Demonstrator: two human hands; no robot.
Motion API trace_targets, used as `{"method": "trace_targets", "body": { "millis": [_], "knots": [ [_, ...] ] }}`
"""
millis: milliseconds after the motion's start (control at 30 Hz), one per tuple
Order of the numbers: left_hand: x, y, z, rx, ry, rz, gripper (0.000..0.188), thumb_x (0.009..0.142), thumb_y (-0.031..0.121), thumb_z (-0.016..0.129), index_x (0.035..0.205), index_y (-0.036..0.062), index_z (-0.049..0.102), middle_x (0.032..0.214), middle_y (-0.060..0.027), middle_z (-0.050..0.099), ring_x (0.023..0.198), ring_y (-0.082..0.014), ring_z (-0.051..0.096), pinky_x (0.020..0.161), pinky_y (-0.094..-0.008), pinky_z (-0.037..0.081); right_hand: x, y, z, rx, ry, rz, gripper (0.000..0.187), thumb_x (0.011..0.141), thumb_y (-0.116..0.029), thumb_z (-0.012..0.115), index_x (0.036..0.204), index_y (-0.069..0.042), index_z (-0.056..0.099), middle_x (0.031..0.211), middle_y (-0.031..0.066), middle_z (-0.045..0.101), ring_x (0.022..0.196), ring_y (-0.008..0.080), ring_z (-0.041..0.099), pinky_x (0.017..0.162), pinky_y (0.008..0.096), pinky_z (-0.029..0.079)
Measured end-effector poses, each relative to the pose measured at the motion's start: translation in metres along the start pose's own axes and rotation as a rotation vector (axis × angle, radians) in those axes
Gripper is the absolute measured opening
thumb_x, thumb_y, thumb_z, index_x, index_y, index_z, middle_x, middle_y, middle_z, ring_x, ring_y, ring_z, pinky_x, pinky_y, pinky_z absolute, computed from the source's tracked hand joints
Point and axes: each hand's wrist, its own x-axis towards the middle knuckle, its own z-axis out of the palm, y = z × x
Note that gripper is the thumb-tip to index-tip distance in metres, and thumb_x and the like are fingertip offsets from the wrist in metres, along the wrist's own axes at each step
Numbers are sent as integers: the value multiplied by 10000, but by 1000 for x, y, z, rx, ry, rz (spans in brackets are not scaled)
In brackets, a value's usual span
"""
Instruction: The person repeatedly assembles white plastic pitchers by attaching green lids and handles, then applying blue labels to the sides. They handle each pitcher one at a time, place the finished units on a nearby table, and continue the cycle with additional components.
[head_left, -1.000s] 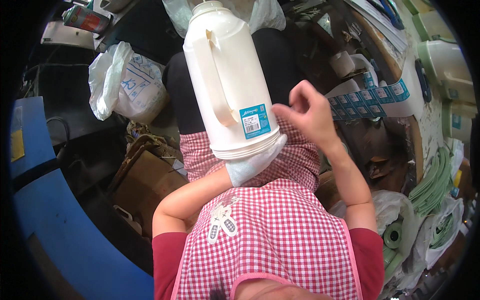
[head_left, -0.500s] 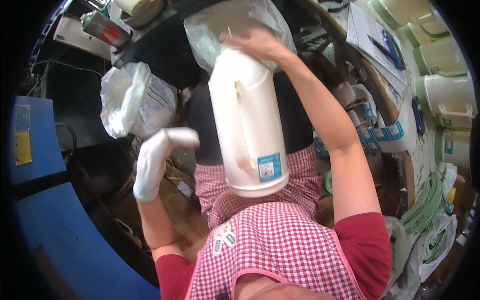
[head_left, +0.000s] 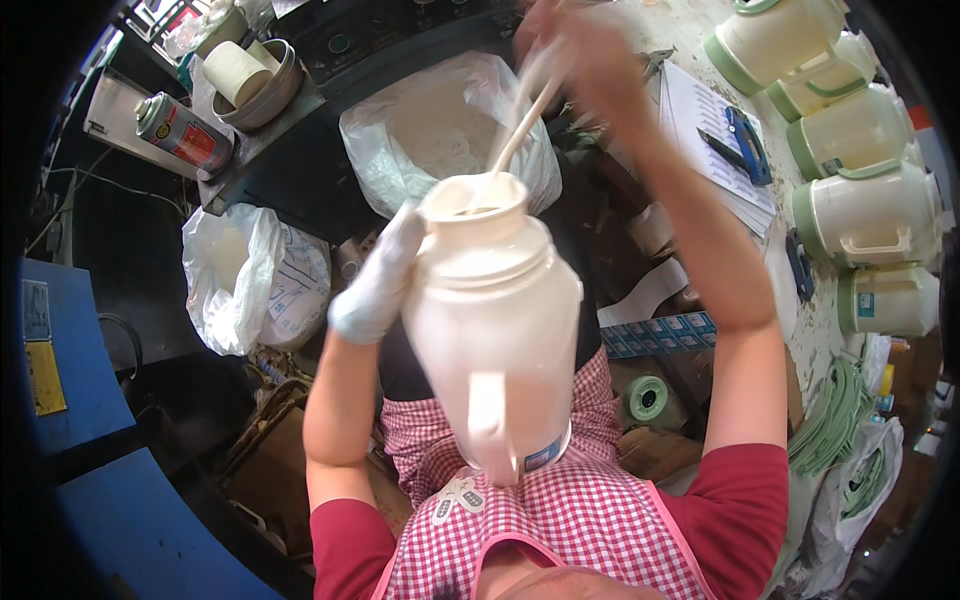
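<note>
A tall white plastic jug [head_left: 490,320] stands in my lap, tilted with its open mouth away from me. Its handle and a blue label are on the side facing me. My left hand [head_left: 378,280], in a white glove, grips the jug at its neck and shoulder, with part of the fingers hidden behind it. My right hand [head_left: 595,75], bare and smeared by motion, is raised above and to the right of the mouth. From that hand a thin, pale strip [head_left: 525,125] runs down to the jug's rim; it too is blurred.
Beyond the jug hangs a large open plastic bag [head_left: 440,130], with another bag [head_left: 255,280] to the left. A spray can [head_left: 185,135] and a bowl [head_left: 280,95] sit on a ledge. Finished jugs [head_left: 868,215], papers [head_left: 700,150] and a utility knife [head_left: 745,145] lie along the right-hand bench.
The jug has turned and tipped, its mouth now showing and its handle lower. My left hand has come onto its neck. My right hand has moved up and right, off the jug's top.
</note>
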Motion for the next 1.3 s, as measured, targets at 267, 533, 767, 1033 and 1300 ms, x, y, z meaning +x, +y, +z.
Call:
{"method": "trace_targets", "body": {
  "millis": [267, 533, 767, 1033, 1300],
  "knots": [
    [-106, 151, -48, 172, -83, 493, 934, 836, 687, 707, 1406, -32, 533, 1513, -254, 497, 1396, -340, 533, 1126, -485, 511, 72, 161, -2, -877, -350, 121, 244, 948, -241, 683, 1067, -35, 738, 991, 150, 732, 924, 341, 710, 836, 452, 571],
    [-177, 97, -66, 772, 1019, 562, 987, 757, 615, 773, 1494, 18, 497, 1550, -252, 478, 1411, -401, 504, 1183, -527, 423, -122, 206, 224, -721, -837, 295, 341, 827, -341, 778, 939, -19, 777, 897, 198, 758, 899, 371, 749, 842, 510, 579],
    [-149, 67, -35, 971, 618, 373, 928, 669, 351, 902, 1433, -31, 540, 1500, -240, 528, 1384, -363, 539, 1158, -478, 438, -79, 33, 65, -154, -254, 351, 231, 1000, -153, 651, 1169, -15, 725, 880, 141, 762, 808, 242, 716, 729, 359, 541],
    [-124, 59, 18, 1168, 449, 674, 841, 629, 242, 1003, 1353, 47, 621, 1408, -176, 626, 1311, -335, 602, 1131, -441, 464, -196, -51, -22, -384, -267, 571, 158, 1018, -110, 640, 1135, -20, 696, 946, 138, 726, 885, 300, 686, 790, 336, 538],
    [-131, 64, 40, 1281, 414, 770, 753, 643, 212, 977, 1296, 54, 637, 1316, -161, 670, 1196, -351, 662, 1028, -440, 512, -124, -184, -18, 122, -129, -10, 148, 883, -34, 771, 1023, 12, 761, 1217, 149, 697, 1160, 302, 685, 1057, 448, 515]
  ]
}}
